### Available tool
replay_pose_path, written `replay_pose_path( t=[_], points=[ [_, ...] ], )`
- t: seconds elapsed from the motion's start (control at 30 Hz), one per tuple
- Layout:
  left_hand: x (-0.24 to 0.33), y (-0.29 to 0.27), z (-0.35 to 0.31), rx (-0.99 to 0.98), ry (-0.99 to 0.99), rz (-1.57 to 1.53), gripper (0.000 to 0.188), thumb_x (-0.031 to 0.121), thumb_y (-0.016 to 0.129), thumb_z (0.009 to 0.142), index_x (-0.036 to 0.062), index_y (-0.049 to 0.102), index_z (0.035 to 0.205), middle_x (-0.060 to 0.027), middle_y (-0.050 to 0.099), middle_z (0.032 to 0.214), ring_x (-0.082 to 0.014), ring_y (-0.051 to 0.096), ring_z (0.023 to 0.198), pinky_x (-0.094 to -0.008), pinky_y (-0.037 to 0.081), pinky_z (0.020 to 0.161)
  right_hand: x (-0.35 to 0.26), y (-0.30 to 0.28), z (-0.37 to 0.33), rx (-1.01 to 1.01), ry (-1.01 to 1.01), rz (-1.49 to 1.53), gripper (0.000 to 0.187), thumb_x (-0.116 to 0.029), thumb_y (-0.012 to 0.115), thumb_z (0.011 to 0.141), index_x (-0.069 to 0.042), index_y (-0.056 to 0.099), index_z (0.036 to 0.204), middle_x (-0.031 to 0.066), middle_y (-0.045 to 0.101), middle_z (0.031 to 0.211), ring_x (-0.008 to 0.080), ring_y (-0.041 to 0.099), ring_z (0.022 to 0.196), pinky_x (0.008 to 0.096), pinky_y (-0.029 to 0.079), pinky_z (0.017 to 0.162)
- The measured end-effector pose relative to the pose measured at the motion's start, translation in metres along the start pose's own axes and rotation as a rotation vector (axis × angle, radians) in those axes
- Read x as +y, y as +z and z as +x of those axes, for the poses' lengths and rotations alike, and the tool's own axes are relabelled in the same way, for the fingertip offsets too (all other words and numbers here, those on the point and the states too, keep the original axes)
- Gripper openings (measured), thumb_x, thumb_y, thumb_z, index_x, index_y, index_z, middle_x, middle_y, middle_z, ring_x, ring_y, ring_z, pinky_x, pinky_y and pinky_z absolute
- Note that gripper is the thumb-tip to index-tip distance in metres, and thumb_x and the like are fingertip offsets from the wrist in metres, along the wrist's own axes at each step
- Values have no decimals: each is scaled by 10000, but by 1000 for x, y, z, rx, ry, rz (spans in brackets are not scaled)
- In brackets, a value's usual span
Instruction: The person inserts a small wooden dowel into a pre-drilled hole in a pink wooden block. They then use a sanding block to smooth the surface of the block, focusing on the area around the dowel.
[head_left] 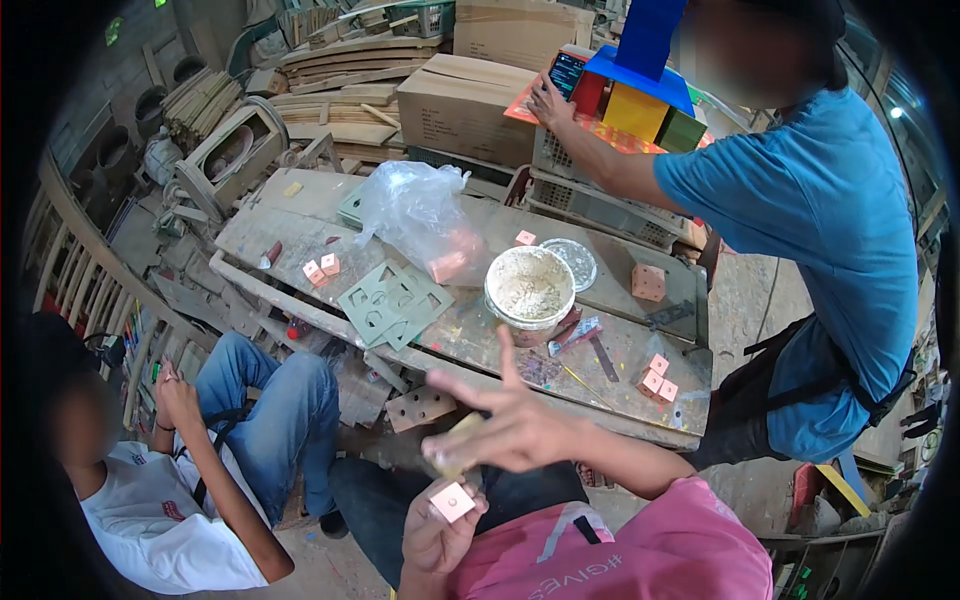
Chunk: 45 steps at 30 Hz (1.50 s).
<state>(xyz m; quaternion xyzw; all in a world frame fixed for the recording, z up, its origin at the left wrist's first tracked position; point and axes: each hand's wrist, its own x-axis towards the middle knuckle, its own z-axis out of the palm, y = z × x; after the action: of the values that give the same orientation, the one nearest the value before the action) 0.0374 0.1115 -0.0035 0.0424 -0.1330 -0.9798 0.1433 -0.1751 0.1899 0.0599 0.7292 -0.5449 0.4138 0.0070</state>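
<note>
My left hand (436, 535) is closed around a small pale wooden cube (453, 503) with a round hollow in its upper face. Just above it, my right hand (520, 425) has its index finger stretched out and is slightly blurred. A yellowish piece (462, 442) sits between its thumb and other fingers; its kind is not clear. On the bench beyond stands a white tub (529, 285) of whitish paste. Similar cubes lie in a group (656, 381) at the right and as a pair (321, 269) at the left.
The worn wooden bench (470, 350) also holds a clear plastic bag (413, 205), grey-green cut-out sheets (395, 303), a clear lid (572, 264) and a larger dotted block (648, 282). One person in white (170, 500) sits left; another in blue (800, 220) stands right, holding a phone (566, 76).
</note>
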Motion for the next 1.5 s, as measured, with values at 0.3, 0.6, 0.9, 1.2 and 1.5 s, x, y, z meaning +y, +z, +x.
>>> replay_pose_path(
  t=[0.3, 0.6, 0.9, 1.2, 1.5],
  points=[
    [6, 11, -2, 20, -14, 161, 528, 160, 666, 851, -130, 445, 1233, -195, 565, 1156, -285, 589, 1032, -404, 470, 923, -11, -14, -2, 3, -13, 32, 311, -69, 506, 885, -209, 697, 1088, -102, 653, 1174, 307, 396, 1341, 660, -278, 971],
    [4, 25, -16, 73, 74, 323, 528, 156, 736, 786, -100, 504, 1185, -191, 602, 1102, -277, 619, 969, -400, 481, 880, -25, -19, -3, 30, 2, -2, 310, -77, 505, 873, -222, 693, 1072, -74, 679, 1118, 314, 347, 1370, 673, -224, 1010],
    [13, 29, -19, 39, 240, 311, 612, 117, 712, 815, -41, 403, 1319, -195, 565, 1109, -274, 602, 992, -389, 500, 887, -38, -21, -29, 50, 123, 9, 365, -32, 572, 838, -229, 679, 1126, -73, 662, 1164, 329, 377, 1349, 641, -236, 1014],
    [-7, 26, -8, 11, 240, 372, 459, 34, 706, 806, 16, 472, 1200, -159, 549, 1153, -249, 585, 1057, -345, 494, 897, -65, 7, -33, 164, 52, 114, 283, -61, 595, 827, -189, 721, 1045, -75, 671, 1143, 381, 389, 1330, 672, -196, 1026],
    [-6, 23, -12, 159, 139, 439, 467, 17, 701, 800, -72, 498, 1211, -153, 616, 1105, -221, 641, 978, -345, 538, 858, -58, 7, -20, 22, -59, 224, 338, -70, 571, 850, -215, 685, 1133, -88, 641, 1197, 342, 367, 1355, 690, -203, 1000]
  ],
)
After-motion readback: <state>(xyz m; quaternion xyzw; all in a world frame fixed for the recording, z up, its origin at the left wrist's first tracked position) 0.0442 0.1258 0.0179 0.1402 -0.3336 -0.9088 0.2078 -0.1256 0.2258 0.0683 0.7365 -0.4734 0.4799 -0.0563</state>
